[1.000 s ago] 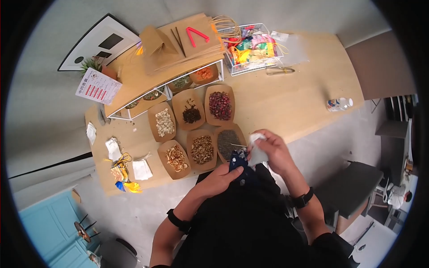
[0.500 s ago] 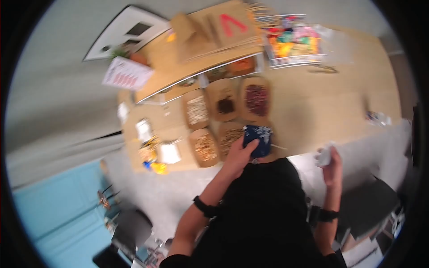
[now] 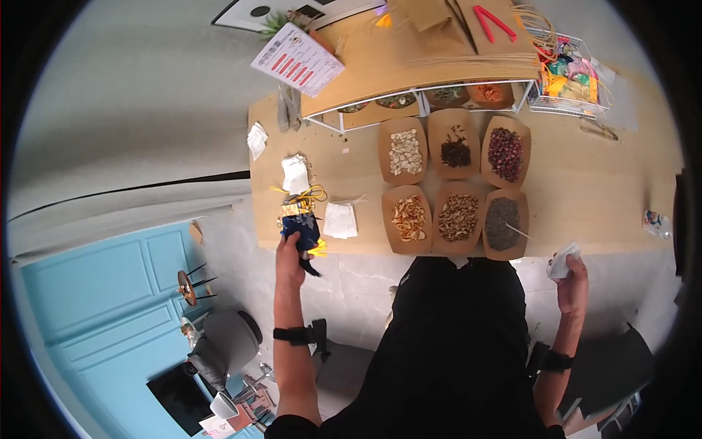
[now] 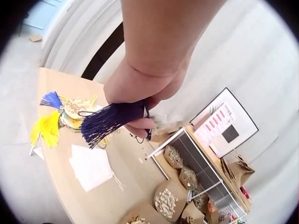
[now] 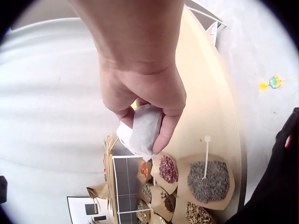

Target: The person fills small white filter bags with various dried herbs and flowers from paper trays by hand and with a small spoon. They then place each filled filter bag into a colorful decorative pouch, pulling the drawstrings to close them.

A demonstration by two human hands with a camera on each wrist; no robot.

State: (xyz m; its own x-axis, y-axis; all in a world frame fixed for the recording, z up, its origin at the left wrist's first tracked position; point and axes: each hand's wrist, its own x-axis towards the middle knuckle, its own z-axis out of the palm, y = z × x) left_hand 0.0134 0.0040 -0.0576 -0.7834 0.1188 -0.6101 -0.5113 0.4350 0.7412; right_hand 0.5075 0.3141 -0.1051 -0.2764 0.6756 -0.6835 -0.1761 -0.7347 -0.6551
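My left hand holds a navy-blue patterned sachet over the left end of the table. The sachet's dark blue tassel hangs out of the hand in the left wrist view, where most of the pouch is hidden. Close around it lie sachets with yellow and blue tassels, and flat white drawstring bags. On the other side, my right hand pinches a small white bag between thumb and fingers, near the table's front edge.
Several brown paper trays of dried herbs and petals stand mid-table, one with a small spoon. Behind them is a wooden-topped rack. A wire basket and a bottle are on the right.
My left hand has carried the navy sachet from the herb trays to the table's left end. The right hand has moved apart to the right with the white bag. The head view has shifted left.
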